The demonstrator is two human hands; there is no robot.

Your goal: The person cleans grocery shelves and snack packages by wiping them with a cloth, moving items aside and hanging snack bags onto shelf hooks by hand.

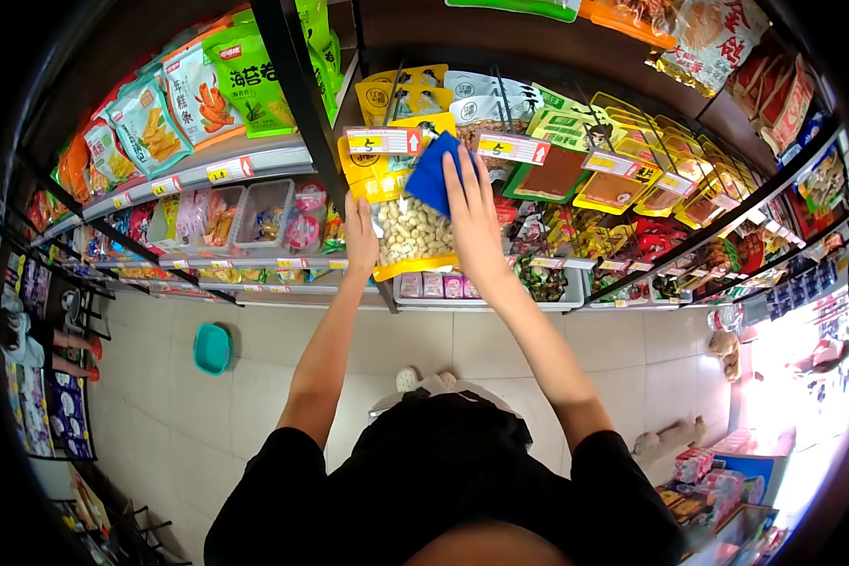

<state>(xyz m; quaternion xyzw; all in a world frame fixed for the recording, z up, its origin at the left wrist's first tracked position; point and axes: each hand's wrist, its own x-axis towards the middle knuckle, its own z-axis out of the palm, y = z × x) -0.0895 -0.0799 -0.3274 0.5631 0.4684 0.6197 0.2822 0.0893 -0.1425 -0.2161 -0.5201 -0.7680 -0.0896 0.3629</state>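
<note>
A yellow bag of peanuts with a clear lower front hangs at the shelf in the middle of the head view. My left hand is closed on its left edge. Across the bag's upper right lies a folded blue cloth, pressed there by the long, straight fingers of my right hand. The hand covers part of the cloth and the bag's right side. Just above the bag are a price tag marked 5 and other hanging yellow packets.
Green packets and clear-topped yellow packs hang to the right. Snack bags fill the left shelf, divided off by a dark post. A teal basin stands on the floor. Another person's legs show at far left.
</note>
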